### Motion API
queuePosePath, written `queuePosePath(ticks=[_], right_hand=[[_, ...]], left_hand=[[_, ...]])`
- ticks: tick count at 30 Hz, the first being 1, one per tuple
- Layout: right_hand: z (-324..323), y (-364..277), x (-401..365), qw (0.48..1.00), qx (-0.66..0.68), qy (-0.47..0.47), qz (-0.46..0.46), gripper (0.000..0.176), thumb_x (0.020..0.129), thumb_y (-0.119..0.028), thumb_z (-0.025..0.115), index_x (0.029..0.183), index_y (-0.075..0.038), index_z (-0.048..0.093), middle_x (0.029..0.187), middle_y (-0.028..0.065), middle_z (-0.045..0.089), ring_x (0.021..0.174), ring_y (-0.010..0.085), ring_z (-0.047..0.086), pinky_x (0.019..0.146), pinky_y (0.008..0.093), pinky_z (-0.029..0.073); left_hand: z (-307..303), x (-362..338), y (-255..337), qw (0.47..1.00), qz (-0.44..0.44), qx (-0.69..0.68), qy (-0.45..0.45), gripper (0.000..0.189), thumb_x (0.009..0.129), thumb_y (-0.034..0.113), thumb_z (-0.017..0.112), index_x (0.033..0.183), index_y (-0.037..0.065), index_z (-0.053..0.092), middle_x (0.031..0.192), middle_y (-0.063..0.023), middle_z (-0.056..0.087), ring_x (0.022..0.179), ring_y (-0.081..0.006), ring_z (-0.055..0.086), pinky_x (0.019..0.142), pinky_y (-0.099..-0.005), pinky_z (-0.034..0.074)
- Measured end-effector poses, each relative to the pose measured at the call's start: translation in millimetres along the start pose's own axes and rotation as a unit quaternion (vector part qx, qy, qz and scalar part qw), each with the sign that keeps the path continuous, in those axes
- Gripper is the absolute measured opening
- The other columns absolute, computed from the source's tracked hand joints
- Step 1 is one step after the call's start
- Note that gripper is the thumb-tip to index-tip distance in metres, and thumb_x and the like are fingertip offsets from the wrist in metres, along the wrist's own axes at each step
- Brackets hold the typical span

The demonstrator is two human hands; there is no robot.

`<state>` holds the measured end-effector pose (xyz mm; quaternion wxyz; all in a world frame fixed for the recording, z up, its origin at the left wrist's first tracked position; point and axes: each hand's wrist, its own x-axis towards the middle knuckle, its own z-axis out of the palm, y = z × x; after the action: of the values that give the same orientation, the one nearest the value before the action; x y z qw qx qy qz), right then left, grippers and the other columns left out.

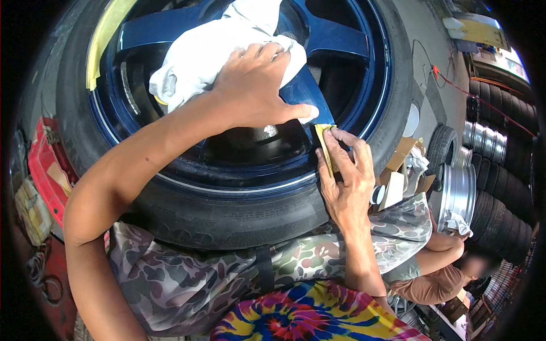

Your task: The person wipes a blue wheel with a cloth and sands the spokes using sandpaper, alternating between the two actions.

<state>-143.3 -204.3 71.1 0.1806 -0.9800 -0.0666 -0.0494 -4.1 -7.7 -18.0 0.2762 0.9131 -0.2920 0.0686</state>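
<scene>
A blue spoked wheel (341,41) with its black tire (227,224) lies in front of me, over my camouflage-covered lap. A bunched white cloth (196,59) covers part of its centre. My left hand (253,85) presses on that cloth with bent fingers, while its thumb reaches out onto a blue spoke (311,94). At the outer end of the same spoke, my right hand (348,170) pinches a folded yellow piece of sandpaper (325,136) against the wheel. Pale yellow masking tape (105,42) runs along the rim at the upper left.
Stacked tires (495,170) and silver wheels (458,196) stand at the right. Another person (435,284) sits low at the lower right. An open cardboard box (401,156) is beside the tire. A red object (50,170) lies at the left.
</scene>
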Motion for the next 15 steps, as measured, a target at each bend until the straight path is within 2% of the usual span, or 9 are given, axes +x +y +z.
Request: queuePosePath(ticks=[2, 4, 5, 7, 11, 13, 14, 15], right_hand=[[0, 1, 0, 1.000, 0.002, 0.004, -0.004, 0.035, 0.091, 0.000, 0.078, 0.126, -0.001, 0.078, 0.123, 0.0142, 0.071, 0.103, 0.0299, 0.067, 0.087, 0.0393, 0.055], [1, 4, 0, 1.000, 0.006, 0.008, -0.007, 0.035, 0.092, 0.001, 0.077, 0.126, -0.001, 0.078, 0.123, 0.0146, 0.071, 0.104, 0.0301, 0.068, 0.088, 0.0395, 0.056], [3, 5, -1, 0.999, 0.012, 0.042, 0.007, 0.034, 0.092, 0.002, 0.076, 0.126, -0.001, 0.078, 0.123, 0.0149, 0.071, 0.106, 0.0300, 0.068, 0.088, 0.0395, 0.056], [-1, 9, 2, 0.996, -0.013, 0.089, 0.016, 0.034, 0.093, 0.003, 0.075, 0.126, -0.001, 0.078, 0.123, 0.0161, 0.072, 0.108, 0.0298, 0.070, 0.090, 0.0400, 0.057], [0, 15, 7, 0.992, -0.019, 0.121, 0.033, 0.032, 0.094, 0.003, 0.074, 0.126, 0.000, 0.078, 0.123, 0.0178, 0.071, 0.109, 0.0294, 0.071, 0.089, 0.0376, 0.059], [4, 15, 9, 0.989, 0.002, 0.145, 0.022, 0.032, 0.094, 0.002, 0.074, 0.126, 0.000, 0.078, 0.123, 0.0183, 0.072, 0.109, 0.0290, 0.071, 0.086, 0.0363, 0.060], [4, 14, 10, 0.989, 0.003, 0.146, 0.024, 0.032, 0.094, 0.002, 0.074, 0.126, 0.000, 0.078, 0.123, 0.0183, 0.072, 0.109, 0.0290, 0.071, 0.086, 0.0363, 0.060], [4, 20, 4, 0.988, 0.011, 0.148, 0.028, 0.032, 0.094, 0.003, 0.075, 0.126, 0.000, 0.078, 0.123, 0.0185, 0.072, 0.109, 0.0290, 0.071, 0.086, 0.0362, 0.060]], left_hand=[[0, 1, -6, 1.000, -0.004, -0.002, -0.001, 0.104, 0.080, 0.074, 0.081, 0.139, -0.009, 0.061, 0.137, -0.0240, 0.065, 0.128, -0.0403, 0.063, 0.111, -0.0522, 0.048], [-2, 3, -12, 1.000, -0.020, -0.009, -0.008, 0.084, 0.092, 0.060, 0.078, 0.143, -0.004, 0.061, 0.138, -0.0228, 0.065, 0.127, -0.0400, 0.064, 0.110, -0.0522, 0.049], [-2, 2, -13, 1.000, -0.019, -0.007, -0.009, 0.084, 0.092, 0.060, 0.078, 0.143, -0.004, 0.061, 0.138, -0.0228, 0.065, 0.127, -0.0400, 0.064, 0.110, -0.0522, 0.049], [-8, 0, -10, 0.999, -0.007, -0.016, 0.049, 0.066, 0.101, 0.046, 0.072, 0.146, 0.000, 0.060, 0.141, -0.0222, 0.064, 0.131, -0.0400, 0.062, 0.113, -0.0515, 0.048], [-36, -1, 7, 0.996, 0.038, 0.033, 0.080, 0.064, 0.102, 0.042, 0.070, 0.152, 0.004, 0.057, 0.152, -0.0198, 0.057, 0.143, -0.0383, 0.053, 0.120, -0.0529, 0.042], [-53, -10, 19, 0.990, 0.124, 0.055, -0.033, 0.069, 0.102, 0.048, 0.067, 0.156, 0.007, 0.053, 0.165, -0.0176, 0.045, 0.155, -0.0374, 0.038, 0.127, -0.0570, 0.031], [-55, -17, 24, 0.990, 0.127, 0.056, -0.034, 0.069, 0.102, 0.048, 0.067, 0.156, 0.007, 0.053, 0.165, -0.0176, 0.045, 0.155, -0.0374, 0.038, 0.127, -0.0570, 0.031], [-47, -29, 36, 0.991, 0.106, 0.048, -0.073, 0.071, 0.102, 0.052, 0.065, 0.157, 0.009, 0.053, 0.169, -0.0169, 0.040, 0.158, -0.0376, 0.033, 0.128, -0.0592, 0.027]])
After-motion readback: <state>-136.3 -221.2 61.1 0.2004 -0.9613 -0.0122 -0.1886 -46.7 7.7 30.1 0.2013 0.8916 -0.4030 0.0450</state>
